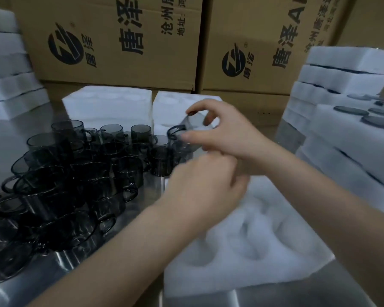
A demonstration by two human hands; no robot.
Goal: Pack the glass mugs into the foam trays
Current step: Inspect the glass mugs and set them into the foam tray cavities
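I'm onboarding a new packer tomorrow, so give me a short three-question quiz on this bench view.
1. True or false: the cavities of the near foam tray already hold mugs.
2. What does the right hand pinch? A) a roll of tape B) a glass mug C) a cardboard box
3. Fill in: the unpacked mugs stand in a cluster on the person's ____ side.

Key: 1 false; 2 B; 3 left.
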